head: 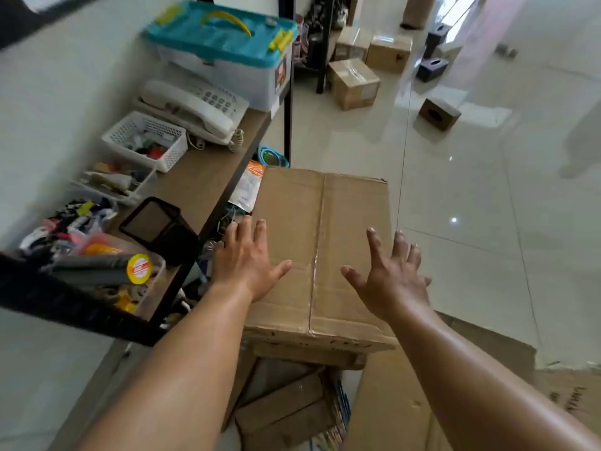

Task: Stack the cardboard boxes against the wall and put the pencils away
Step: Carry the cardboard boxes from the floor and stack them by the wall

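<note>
**Both hands open over the top box of the stack**

A large cardboard box (322, 249) sits at the middle of the view, its taped seam running from 12 to 6 o'clock. It rests on other cardboard (305, 354) stacked under its near edge. The left hand (242, 265) lies at 9 o'clock on the lid, fingers straight and close together and palm down on the cardboard. The right hand (393, 275) is at 3 o'clock, over the box's right edge, with its fingers spread wide and nothing in them. I cannot tell whether it touches the lid.

Pale tiled floor (487, 196) gives open room from 12 round to 4 o'clock of the box. At 9 o'clock the box's left edge stands just beside the dark-framed shelf (208, 177), whose black upright rises at 11 o'clock.

A flat sheet of cardboard (390, 405) lies at 5 o'clock. On the shelf, at 10 to 11 o'clock, stand a clear bin with a teal lid (221, 50), a white telephone (192, 109), a white basket (146, 139) and a black mesh holder (159, 227). Far off at 12 to 1 o'clock, smaller cardboard boxes (354, 81) sit on the floor, well apart from the hands.
</note>
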